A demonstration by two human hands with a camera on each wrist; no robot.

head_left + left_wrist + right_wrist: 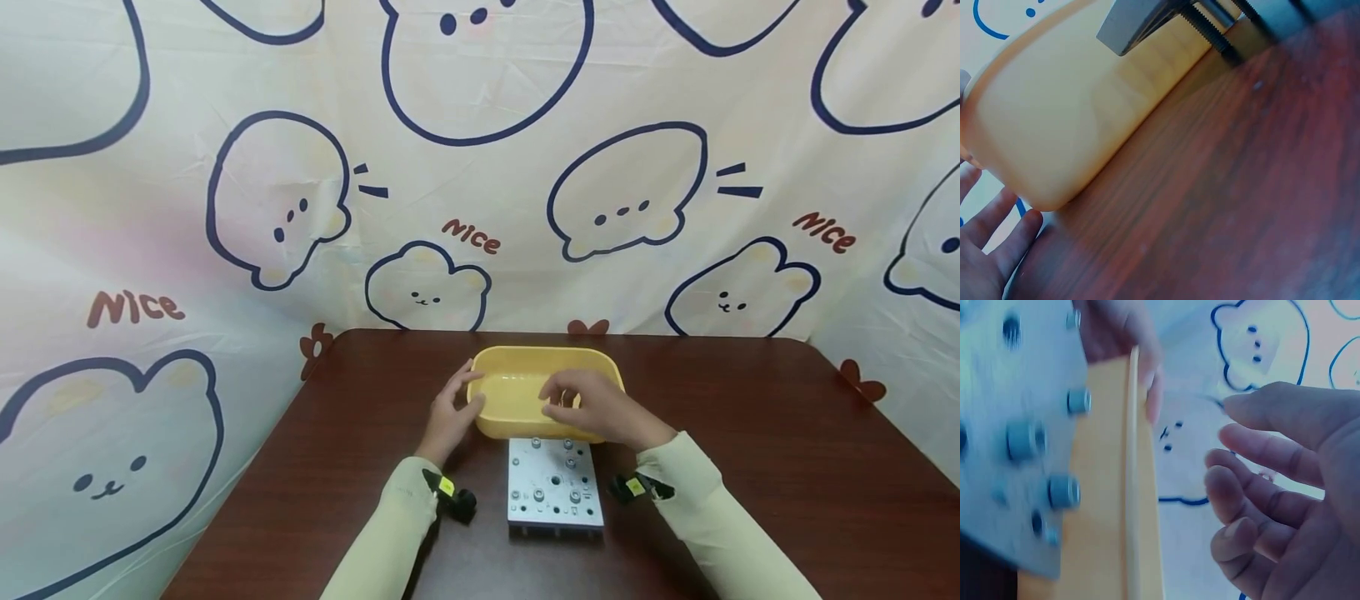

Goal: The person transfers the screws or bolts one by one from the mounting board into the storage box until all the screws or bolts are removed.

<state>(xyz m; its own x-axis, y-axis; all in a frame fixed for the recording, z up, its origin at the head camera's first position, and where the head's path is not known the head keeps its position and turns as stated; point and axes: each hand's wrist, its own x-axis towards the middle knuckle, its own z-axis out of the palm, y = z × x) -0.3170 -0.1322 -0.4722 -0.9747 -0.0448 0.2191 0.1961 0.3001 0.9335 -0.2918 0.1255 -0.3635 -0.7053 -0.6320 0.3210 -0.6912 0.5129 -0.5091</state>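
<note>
A yellow plastic bin (517,421) sits on the table. My left hand (450,421) grips its left rim, thumb near the front corner and fingers farther back; in the left wrist view, fingers (1022,240) lie by the bin's outer wall. My right hand (592,407) hovers over the bin's right half, fingers loosely bent. In the right wrist view, nothing shows between its thumb and fingers. Directly in front of the bin is a silver metal plate (536,475) with holes and several socket-head bolts (1065,490). Threaded bolt ends (1207,28) stick out beneath it.
The dark brown wooden table (757,467) extends on both sides. Behind it hangs a pale cloth (525,292) printed with cartoon bears. Black wrist cameras (459,503) are strapped to both wrists, close to the plate's sides.
</note>
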